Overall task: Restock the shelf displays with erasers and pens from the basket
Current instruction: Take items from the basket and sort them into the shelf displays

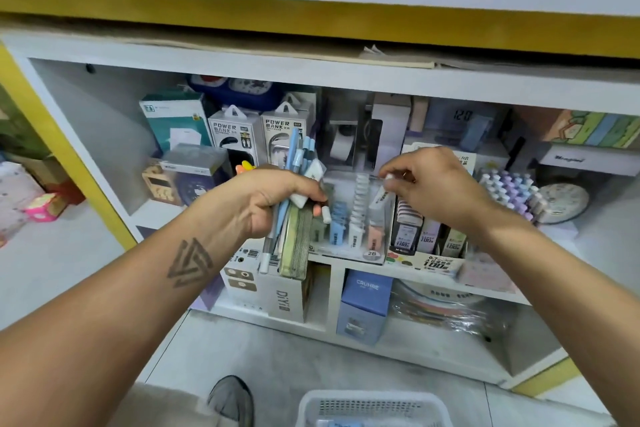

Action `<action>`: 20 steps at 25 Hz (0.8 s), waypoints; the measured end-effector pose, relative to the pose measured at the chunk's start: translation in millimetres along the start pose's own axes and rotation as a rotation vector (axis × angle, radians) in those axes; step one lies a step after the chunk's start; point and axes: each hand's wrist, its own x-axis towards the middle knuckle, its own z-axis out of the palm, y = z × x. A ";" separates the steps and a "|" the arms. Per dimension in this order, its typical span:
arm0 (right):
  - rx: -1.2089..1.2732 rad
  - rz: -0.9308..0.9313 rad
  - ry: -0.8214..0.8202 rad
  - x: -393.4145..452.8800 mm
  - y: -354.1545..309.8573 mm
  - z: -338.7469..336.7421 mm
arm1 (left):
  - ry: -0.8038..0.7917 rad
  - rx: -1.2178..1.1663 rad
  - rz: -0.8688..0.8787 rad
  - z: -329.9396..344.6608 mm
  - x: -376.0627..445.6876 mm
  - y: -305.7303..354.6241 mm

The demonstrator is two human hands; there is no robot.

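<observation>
Two hands work in front of us at the white shelf (346,78). Our left hand (273,198) is clenched round a mixed bundle of pens (298,156): pale blue and white barrels fan out above the fist, and white ends hang below it alongside a flat greenish pack. A white eraser (300,199) is wedged under the thumb at the front of that fist. Our right hand (436,184) has its fingers curled, thumb and forefinger pinching a small white-tipped piece (389,177) just above the clear display box (349,250), which holds rows of blue, white and peach pieces standing upright. Beside it on the right stands a lead-refill box (429,262), then a block of purple-capped pens (509,189). Down at the floor, the white basket (374,407) sits near our shoe (232,399)
</observation>
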 end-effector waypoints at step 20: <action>-0.331 -0.114 -0.143 0.0 -12.9 31.2 | -0.081 0.015 -0.064 4.8 5.5 -8.5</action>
